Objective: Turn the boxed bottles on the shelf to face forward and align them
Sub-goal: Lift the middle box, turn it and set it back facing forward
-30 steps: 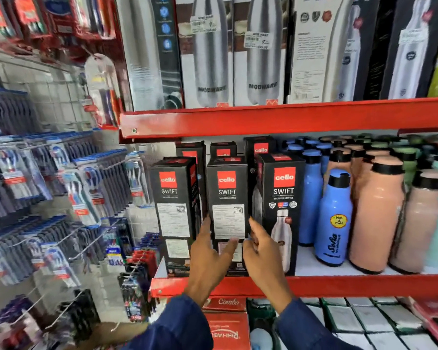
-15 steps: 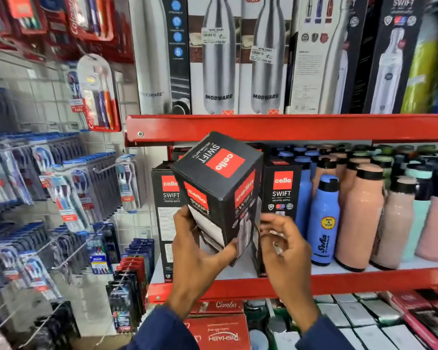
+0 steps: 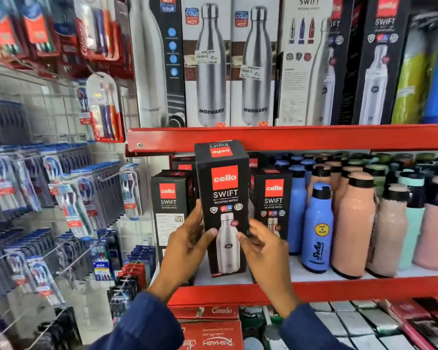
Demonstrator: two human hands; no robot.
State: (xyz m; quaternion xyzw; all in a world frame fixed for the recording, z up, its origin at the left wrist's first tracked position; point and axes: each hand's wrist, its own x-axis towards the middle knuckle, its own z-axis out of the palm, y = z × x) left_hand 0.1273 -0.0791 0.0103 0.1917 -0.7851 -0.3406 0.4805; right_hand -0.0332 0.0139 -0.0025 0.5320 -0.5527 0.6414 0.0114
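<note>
On the red shelf (image 3: 339, 290), a black boxed bottle (image 3: 168, 210) at the left shows its side panel. Next, the left hand (image 3: 187, 245) has its grip closed on the middle boxed bottle (image 3: 224, 198), held upright with its printed front facing forward, its base at the shelf's edge. The right hand (image 3: 266, 251) grips that box's other side. Just beside it, another box (image 3: 273, 198) faces forward, then loose bottles (image 3: 349, 223).

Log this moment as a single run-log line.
left hand: holding middle box | right hand: holding same box | box: upright, bottle picture forward | left box: text panel forward, unturned
</note>
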